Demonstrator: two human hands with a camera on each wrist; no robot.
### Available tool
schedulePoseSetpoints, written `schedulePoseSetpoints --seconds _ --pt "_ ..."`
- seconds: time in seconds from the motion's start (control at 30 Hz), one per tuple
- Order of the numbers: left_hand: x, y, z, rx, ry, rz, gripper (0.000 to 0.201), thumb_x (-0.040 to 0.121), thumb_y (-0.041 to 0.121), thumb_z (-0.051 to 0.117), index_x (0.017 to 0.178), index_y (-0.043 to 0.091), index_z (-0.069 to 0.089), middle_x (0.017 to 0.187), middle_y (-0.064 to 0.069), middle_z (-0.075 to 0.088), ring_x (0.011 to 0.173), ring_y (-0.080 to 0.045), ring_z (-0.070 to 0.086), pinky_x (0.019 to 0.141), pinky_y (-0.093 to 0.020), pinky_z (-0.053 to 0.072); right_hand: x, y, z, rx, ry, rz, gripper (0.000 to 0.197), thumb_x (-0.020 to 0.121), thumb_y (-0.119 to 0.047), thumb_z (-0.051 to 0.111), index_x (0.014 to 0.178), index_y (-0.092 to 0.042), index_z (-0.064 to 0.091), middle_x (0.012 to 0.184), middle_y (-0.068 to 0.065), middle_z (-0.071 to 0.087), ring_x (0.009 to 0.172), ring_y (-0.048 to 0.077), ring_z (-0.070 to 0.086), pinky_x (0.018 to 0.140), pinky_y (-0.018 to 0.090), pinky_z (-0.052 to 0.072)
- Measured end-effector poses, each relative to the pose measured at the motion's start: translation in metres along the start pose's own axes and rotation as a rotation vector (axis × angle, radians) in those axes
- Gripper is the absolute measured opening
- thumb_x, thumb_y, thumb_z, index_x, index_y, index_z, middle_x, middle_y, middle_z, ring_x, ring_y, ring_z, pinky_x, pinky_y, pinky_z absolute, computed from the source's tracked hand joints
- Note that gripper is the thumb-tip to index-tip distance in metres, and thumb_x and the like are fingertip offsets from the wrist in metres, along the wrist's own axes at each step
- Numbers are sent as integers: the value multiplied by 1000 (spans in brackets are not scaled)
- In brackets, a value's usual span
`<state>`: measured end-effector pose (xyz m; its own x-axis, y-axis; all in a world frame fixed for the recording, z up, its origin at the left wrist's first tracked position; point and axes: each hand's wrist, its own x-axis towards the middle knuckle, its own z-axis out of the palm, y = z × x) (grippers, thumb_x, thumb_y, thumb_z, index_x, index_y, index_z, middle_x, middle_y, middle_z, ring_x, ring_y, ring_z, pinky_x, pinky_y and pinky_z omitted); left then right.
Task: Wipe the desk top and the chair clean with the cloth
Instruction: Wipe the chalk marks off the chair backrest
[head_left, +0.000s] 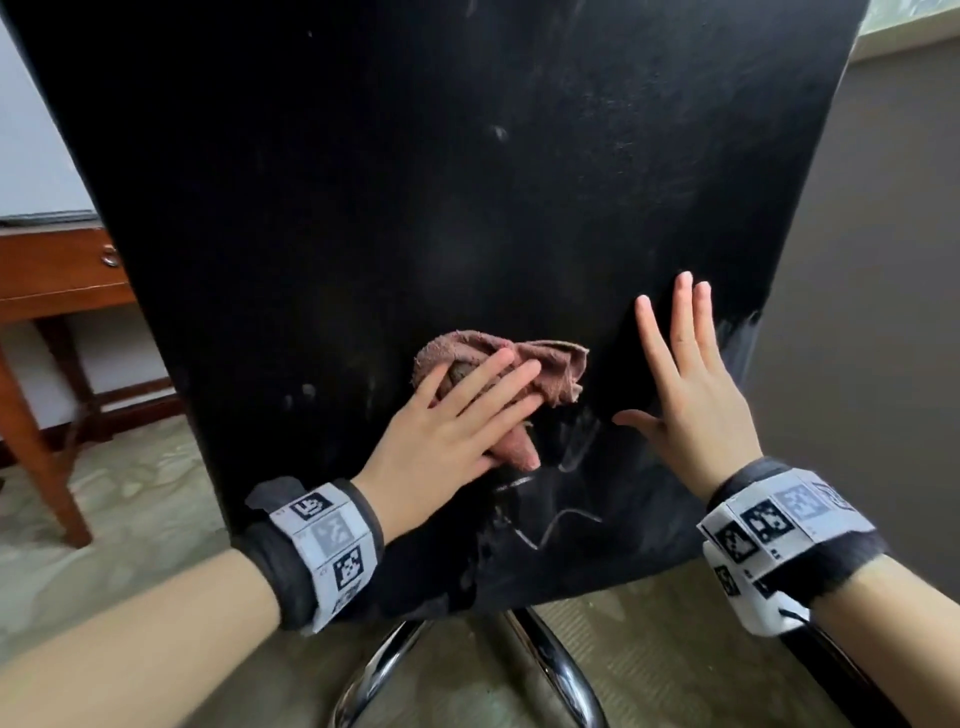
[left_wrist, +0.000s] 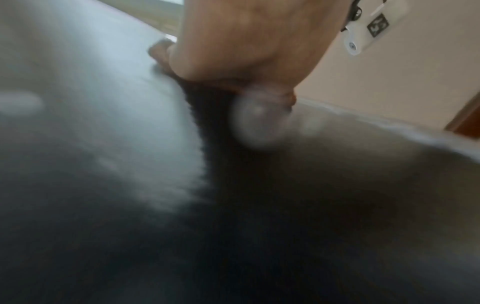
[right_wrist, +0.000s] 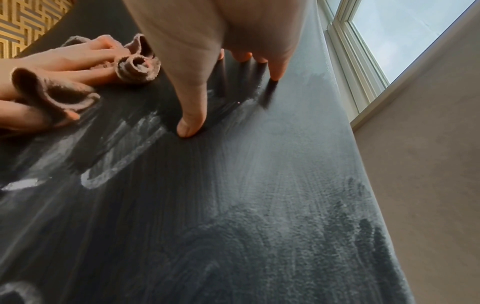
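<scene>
The black chair back (head_left: 467, 182) fills the head view, with dusty white smears across its lower part. My left hand (head_left: 483, 395) presses a crumpled brown cloth (head_left: 550, 364) flat against it with straight fingers. A fold of the cloth pokes out below the palm. My right hand (head_left: 660, 358) lies beside it to the right, fingers spread and flat on the chair back, holding nothing. In the right wrist view the cloth (right_wrist: 135, 67) bunches up between the left fingers (right_wrist: 64, 59), and my right thumb (right_wrist: 189, 115) touches the smeared surface (right_wrist: 259, 205). The left wrist view is blurred.
A wooden desk (head_left: 62, 280) with a drawer knob stands at the left, behind the chair. The chair's chrome base (head_left: 545, 670) curves over the carpet below. A grey wall runs along the right, and a window (right_wrist: 415, 30) sits above it.
</scene>
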<state>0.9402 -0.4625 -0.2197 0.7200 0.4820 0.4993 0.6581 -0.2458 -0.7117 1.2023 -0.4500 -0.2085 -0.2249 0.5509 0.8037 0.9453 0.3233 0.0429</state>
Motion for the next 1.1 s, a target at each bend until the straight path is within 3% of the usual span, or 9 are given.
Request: schedulePoseSetpoints --seconds 0.17,0.3,0.43,0.57,0.67,0.73,0.8,0.93,1.1 --pt "-29 51 25 -94 -179 312 77 85 34 62 147 18 19 157 3 18 143 -15 12 111 -37 12 0 1 -4 -15 -26 0 122 56 -26 87 149 -13 9 155 18 -2 143 35 -1 100 37 35" --pt "2 16 4 -104 43 177 63 86 6 34 148 20 27 155 2 26 143 -16 22 112 -36 15 1 -1 -4 4 -25 4 122 56 -25 88 148 -13 9 155 19 -1 143 36 0 97 39 41" --pt "27 4 -6 -118 142 51 64 87 7 37 149 16 24 157 0 20 145 -18 17 113 -38 11 -1 0 -2 9 -29 13 122 55 -23 88 148 -12 10 155 18 -1 143 36 0 98 36 36" --pt "-14 64 23 -140 -86 267 63 77 19 56 139 19 45 152 1 34 141 -18 20 108 -37 17 -2 0 -4 -1 -34 15 121 56 -23 88 149 -13 10 156 17 0 143 34 0 95 38 43" --pt "-54 82 36 -150 -291 398 67 78 24 53 143 21 37 153 7 29 140 -10 18 117 -36 -3 -2 0 -3 3 -53 7 123 56 -26 87 149 -14 8 156 15 -1 144 34 -1 94 39 45" --pt "-50 68 35 -142 -234 395 64 80 16 35 144 20 31 154 7 27 140 -9 19 118 -35 -10 0 -1 -3 1 -42 9 122 57 -26 87 149 -14 8 156 15 -1 144 34 -1 98 37 38" --pt "-33 43 24 -142 -104 316 67 79 9 30 145 19 27 154 6 26 141 -11 19 117 -34 0 -1 -4 -4 12 -42 13 120 58 -26 86 149 -13 10 156 14 -1 144 33 -1 99 34 30" --pt "-15 10 6 -130 0 170 71 83 5 35 150 17 17 159 2 8 146 -17 5 114 -40 6 -39 -23 12 30 -119 -87 120 54 -31 88 148 -14 16 156 12 4 144 33 4 110 43 29" --pt "-54 60 33 -202 -73 175 82 75 8 48 149 15 14 159 -2 -7 146 -19 -3 108 -38 14 -82 -42 42 27 -233 -93 125 48 -30 90 147 -14 16 154 15 12 142 35 9 110 49 29"
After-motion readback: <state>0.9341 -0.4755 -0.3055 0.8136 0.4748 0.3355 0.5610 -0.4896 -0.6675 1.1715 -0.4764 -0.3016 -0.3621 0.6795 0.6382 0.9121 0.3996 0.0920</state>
